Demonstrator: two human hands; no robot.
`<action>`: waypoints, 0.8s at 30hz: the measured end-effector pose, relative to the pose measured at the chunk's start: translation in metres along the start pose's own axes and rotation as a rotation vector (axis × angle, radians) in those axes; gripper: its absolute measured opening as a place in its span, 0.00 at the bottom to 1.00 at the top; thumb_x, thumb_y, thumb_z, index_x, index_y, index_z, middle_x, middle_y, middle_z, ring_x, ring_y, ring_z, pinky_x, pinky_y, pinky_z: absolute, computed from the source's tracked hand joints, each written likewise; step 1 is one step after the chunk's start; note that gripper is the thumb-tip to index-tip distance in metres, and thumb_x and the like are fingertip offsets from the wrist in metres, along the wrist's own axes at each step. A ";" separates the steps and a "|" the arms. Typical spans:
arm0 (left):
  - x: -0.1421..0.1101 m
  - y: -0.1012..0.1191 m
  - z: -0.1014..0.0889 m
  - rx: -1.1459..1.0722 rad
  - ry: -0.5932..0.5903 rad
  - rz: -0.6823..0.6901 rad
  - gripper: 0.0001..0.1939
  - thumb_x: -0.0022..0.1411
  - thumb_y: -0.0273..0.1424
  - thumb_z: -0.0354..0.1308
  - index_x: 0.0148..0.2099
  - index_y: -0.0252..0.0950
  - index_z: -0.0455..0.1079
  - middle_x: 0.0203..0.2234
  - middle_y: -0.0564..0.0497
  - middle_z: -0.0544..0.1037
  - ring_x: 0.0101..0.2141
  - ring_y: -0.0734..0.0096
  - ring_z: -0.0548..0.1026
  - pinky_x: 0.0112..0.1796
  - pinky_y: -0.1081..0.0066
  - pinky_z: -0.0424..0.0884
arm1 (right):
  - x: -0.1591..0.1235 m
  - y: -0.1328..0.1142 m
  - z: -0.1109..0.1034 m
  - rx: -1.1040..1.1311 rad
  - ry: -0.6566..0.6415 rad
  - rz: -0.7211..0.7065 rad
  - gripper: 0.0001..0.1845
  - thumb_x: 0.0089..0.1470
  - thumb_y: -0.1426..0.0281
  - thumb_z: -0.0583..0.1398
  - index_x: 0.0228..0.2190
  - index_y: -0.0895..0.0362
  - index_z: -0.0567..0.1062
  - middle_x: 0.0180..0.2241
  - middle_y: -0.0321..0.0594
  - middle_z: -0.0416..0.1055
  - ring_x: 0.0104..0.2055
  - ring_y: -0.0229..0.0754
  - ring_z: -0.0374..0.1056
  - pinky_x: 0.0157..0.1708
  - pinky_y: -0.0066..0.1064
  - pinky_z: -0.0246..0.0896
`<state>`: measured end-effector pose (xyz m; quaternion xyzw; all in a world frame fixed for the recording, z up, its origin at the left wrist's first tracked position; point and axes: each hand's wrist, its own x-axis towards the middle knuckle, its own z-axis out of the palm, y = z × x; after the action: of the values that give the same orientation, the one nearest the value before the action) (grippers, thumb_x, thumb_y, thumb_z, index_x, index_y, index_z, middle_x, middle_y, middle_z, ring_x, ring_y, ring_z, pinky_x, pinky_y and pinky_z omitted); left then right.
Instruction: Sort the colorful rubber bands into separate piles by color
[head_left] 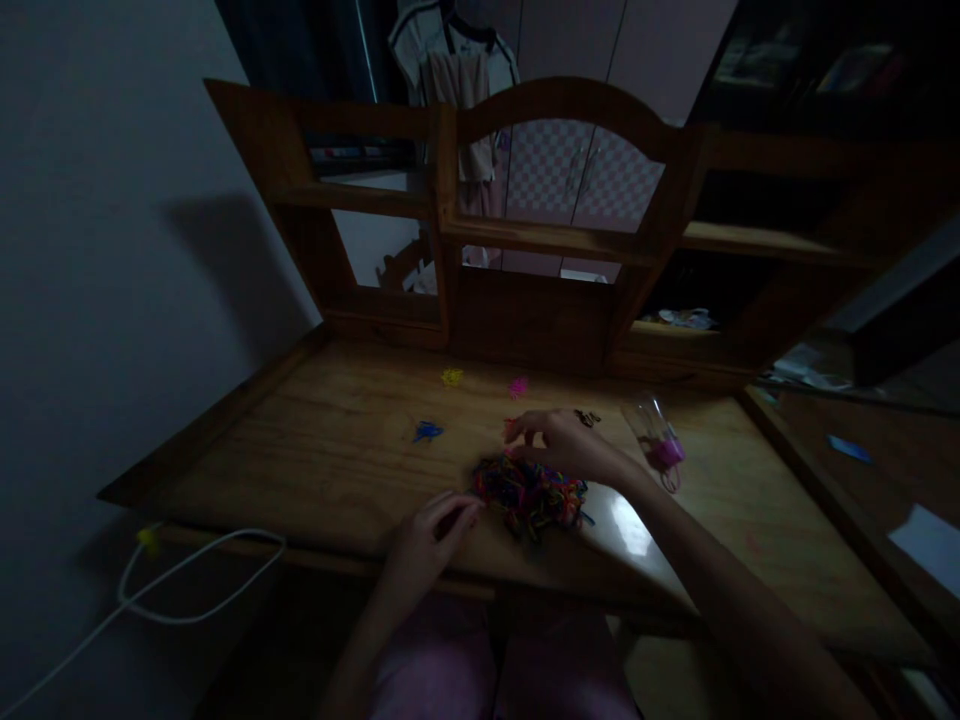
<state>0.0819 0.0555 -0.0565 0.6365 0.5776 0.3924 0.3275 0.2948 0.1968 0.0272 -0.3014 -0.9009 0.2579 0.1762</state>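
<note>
A heap of small multicoloured loops [529, 495], which look like rubber bands, lies on the wooden desk [322, 440]. My left hand [431, 535] is at the heap's left edge, thumb and forefinger closed together; anything between them is too small to make out. Above the heap's far side hovers my right hand [562, 442], fingers curved, with a gap between thumb and forefinger. A bit of red shows by its fingertips. Farther back are small groups of yellow [451, 377], pink [517, 387], blue [427, 431] and dark loops [587, 418].
Right of the heap, a clear container with a purple-pink lid [667, 452] lies on its side. A wooden shelf unit [540, 240] rises along the desk's back. A white cable [202, 615] loops at the front left. White paper [930, 548] lies far right.
</note>
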 end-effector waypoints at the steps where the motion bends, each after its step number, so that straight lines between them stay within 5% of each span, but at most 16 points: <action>1: 0.000 -0.001 0.001 0.007 0.000 -0.004 0.11 0.67 0.37 0.51 0.40 0.40 0.74 0.35 0.52 0.77 0.38 0.68 0.75 0.40 0.73 0.68 | -0.011 -0.005 0.003 -0.018 -0.009 0.003 0.09 0.56 0.73 0.60 0.39 0.55 0.77 0.35 0.38 0.76 0.35 0.38 0.71 0.35 0.27 0.62; 7: 0.000 -0.003 0.004 0.086 0.007 0.001 0.10 0.65 0.38 0.55 0.35 0.38 0.71 0.30 0.54 0.74 0.31 0.72 0.71 0.33 0.74 0.65 | -0.045 -0.021 0.028 0.021 0.029 0.083 0.14 0.54 0.73 0.63 0.43 0.53 0.76 0.41 0.40 0.72 0.40 0.41 0.69 0.41 0.29 0.63; 14: 0.000 -0.001 0.003 0.071 -0.004 -0.010 0.11 0.67 0.37 0.53 0.36 0.38 0.71 0.31 0.54 0.74 0.33 0.71 0.72 0.35 0.74 0.65 | -0.049 -0.012 0.059 0.013 0.169 0.243 0.08 0.52 0.77 0.63 0.35 0.54 0.77 0.38 0.39 0.69 0.38 0.39 0.67 0.38 0.28 0.61; 24: 0.000 -0.002 0.002 0.038 -0.005 -0.023 0.11 0.67 0.37 0.52 0.36 0.39 0.72 0.33 0.52 0.76 0.35 0.69 0.74 0.37 0.73 0.67 | -0.047 -0.018 0.058 0.051 0.253 0.267 0.08 0.50 0.80 0.62 0.29 0.55 0.76 0.34 0.37 0.69 0.34 0.38 0.66 0.34 0.27 0.58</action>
<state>0.0825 0.0560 -0.0587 0.6370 0.5913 0.3759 0.3214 0.2949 0.1344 -0.0170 -0.4436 -0.8168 0.2618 0.2599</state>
